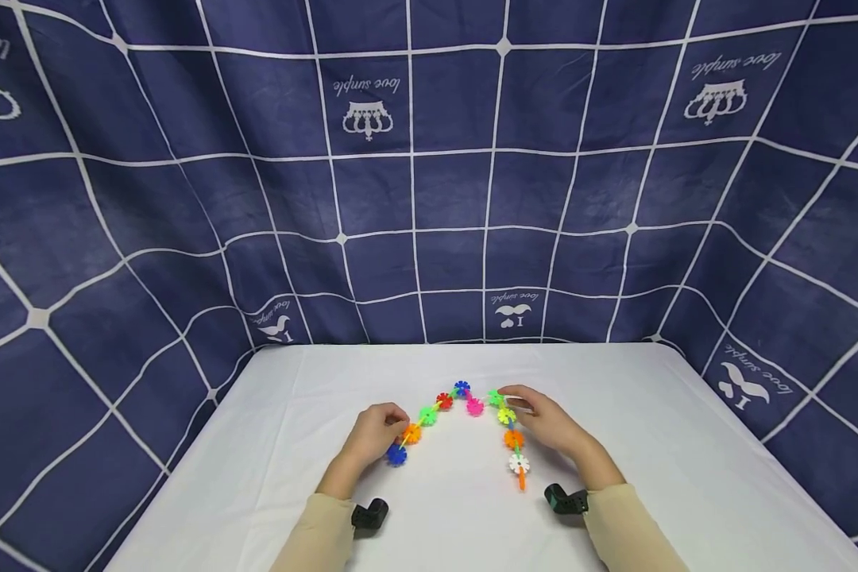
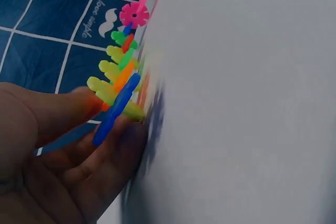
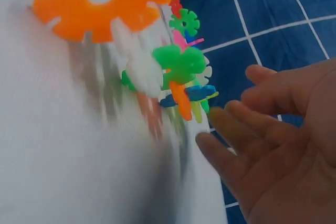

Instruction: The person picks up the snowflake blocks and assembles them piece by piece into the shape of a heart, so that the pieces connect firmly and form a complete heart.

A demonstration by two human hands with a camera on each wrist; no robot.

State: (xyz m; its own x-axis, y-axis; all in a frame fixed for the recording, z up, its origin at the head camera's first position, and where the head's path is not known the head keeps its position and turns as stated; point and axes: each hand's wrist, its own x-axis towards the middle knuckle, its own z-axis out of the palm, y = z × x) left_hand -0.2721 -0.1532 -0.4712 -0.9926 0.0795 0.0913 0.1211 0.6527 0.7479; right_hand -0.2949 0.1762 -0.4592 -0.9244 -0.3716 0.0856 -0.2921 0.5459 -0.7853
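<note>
A chain of plastic snowflake discs lies on the white cloth in an upside-down V. My left hand (image 1: 375, 433) is at the chain's left end, pinching it between thumb and fingers beside an orange disc (image 1: 412, 434) and the end blue disc (image 2: 117, 109). At the right stretch, my right hand (image 1: 546, 419) has loosely spread fingers close to a green disc (image 1: 496, 398); in the right wrist view nothing sits in its grasp. Below that green disc come a yellow disc (image 1: 506, 415), another orange disc (image 1: 514, 439), a white disc (image 1: 519, 464) and an orange end piece (image 1: 522, 481).
The table under the white cloth (image 1: 457, 516) is bordered behind and at the sides by a navy checked curtain (image 1: 450, 191). Black wrist cameras are worn at the left cuff (image 1: 369, 514) and right cuff (image 1: 565, 500).
</note>
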